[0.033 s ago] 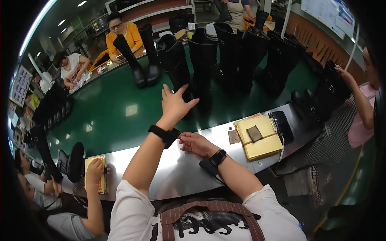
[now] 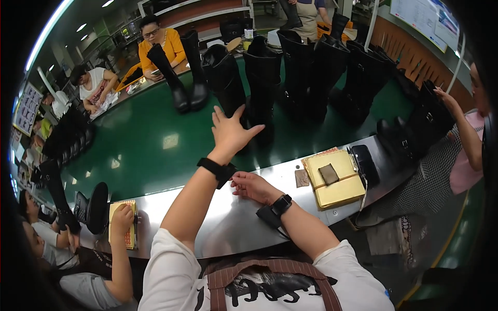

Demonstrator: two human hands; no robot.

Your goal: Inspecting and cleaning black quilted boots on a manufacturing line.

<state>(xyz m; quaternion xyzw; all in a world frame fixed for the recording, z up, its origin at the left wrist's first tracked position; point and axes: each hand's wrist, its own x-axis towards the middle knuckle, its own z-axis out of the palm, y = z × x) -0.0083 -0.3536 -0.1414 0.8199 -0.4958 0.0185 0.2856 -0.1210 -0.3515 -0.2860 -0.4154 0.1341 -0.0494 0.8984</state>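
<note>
My left hand reaches out over the green conveyor belt with its fingers spread, open and with nothing in it. Just beyond it stand two tall black boots, one on the left and one on the right; whether the fingertips touch them I cannot tell. Below my left wrist, over the belt's metal edge, is my right hand. Its fingers are loosely bent and slightly apart, and I see nothing held in them. Each wrist wears a black band.
More black boots line the belt to the right, and a pair stands farther left. A yellow pad stack with a small brown block lies right of my hands. Co-workers stand on both sides; one person's hand rests left on another yellow pad.
My left hand has shifted slightly to the right, with its fingers still spread. My right hand is almost unmoved, and the boots stand as before.
</note>
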